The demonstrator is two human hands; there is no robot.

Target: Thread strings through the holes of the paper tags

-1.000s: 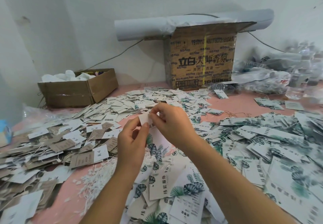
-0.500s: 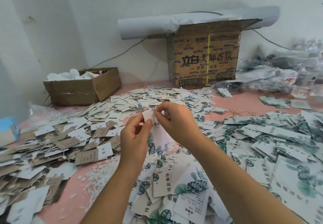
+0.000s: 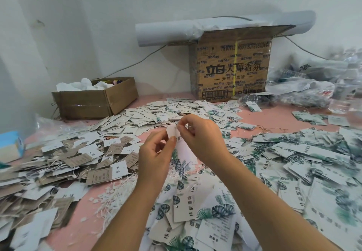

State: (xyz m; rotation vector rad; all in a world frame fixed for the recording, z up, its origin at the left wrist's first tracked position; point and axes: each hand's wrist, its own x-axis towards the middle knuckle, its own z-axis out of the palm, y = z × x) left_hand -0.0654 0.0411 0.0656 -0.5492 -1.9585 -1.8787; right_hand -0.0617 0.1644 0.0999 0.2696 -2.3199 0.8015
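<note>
Left: your left hand pinches a smooth white rectangular paper tag.
Right: your right hand pinches its top edge, fingertips curled together.

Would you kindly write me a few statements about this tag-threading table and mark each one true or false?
1. The left hand and the right hand pinch one paper tag above the table. True.
2. A paper roll lies across the top of the tall printed carton by the wall. True.
3. The low open box at the back left is empty. False: crumpled white material fills it.
4. The table surface is green. False: its bare patches are pink.
5. A bundle of loose white strings lies on the table beside the left forearm. True.
</note>
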